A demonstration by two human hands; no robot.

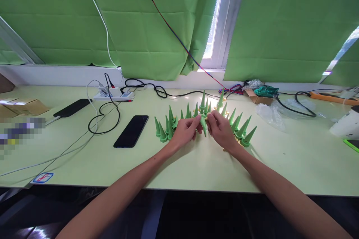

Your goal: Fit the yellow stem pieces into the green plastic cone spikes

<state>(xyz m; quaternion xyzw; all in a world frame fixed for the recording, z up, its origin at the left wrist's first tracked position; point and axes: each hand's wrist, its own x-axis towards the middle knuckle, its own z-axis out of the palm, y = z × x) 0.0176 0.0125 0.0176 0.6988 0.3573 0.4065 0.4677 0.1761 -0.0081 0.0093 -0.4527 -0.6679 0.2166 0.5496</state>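
Observation:
Between my two hands a green cone-shaped piece (203, 126) points down toward me, its wide end up. My left hand (185, 131) pinches it from the left with thumb and fingers. My right hand (222, 130) is closed at its upper right, on a small yellowish part (206, 118) that the fingers mostly hide. Around and behind the hands stand several more green cones, a group at the left (164, 129), some at the back (202, 102) and a group at the right (243, 130). Small yellowish pieces show among the right-hand cones.
A black phone (131, 131) lies left of the cones. Farther left are a power strip (113, 95) with cables, a dark power bank (72, 108) and cardboard boxes (26, 107). Back right, an open carton (258, 98) stands near clear plastic bags (270, 115). The table's front edge (207, 189) runs below my forearms.

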